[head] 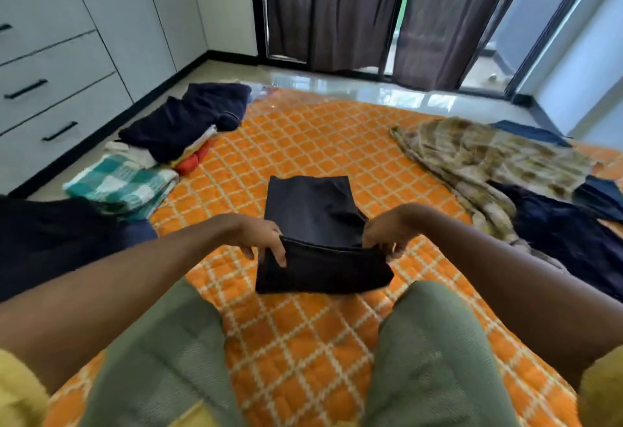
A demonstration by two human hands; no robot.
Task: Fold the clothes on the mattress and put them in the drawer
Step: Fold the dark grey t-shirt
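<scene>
Two knees in green trousers [428, 352] frame the near edge of the view, resting on the orange quilted mattress [303, 136] with its white lattice pattern. Just beyond them, at the middle of the mattress, lies a dark garment [310, 211], its near end lifted and doubled over into a fold. The left hand [261, 236] pinches the left end of that folded edge, fingers curled down over the cloth, and the right hand [387, 232] grips the right end in the same way. Left of the hands, at the mattress edge, sits a teal-and-white checked cloth [124, 184], folded, and farther along a stack of folded clothes [182, 126] topped with navy fabric, red and white layers showing below. To the right, a rumpled olive patterned cloth [485, 157] lies spread out beside loose dark blue clothes [566, 241]. Farther left stand white drawers [50, 66] with black handles, all closed. At the far side, brown curtains [340, 12] hang over glass doors.
</scene>
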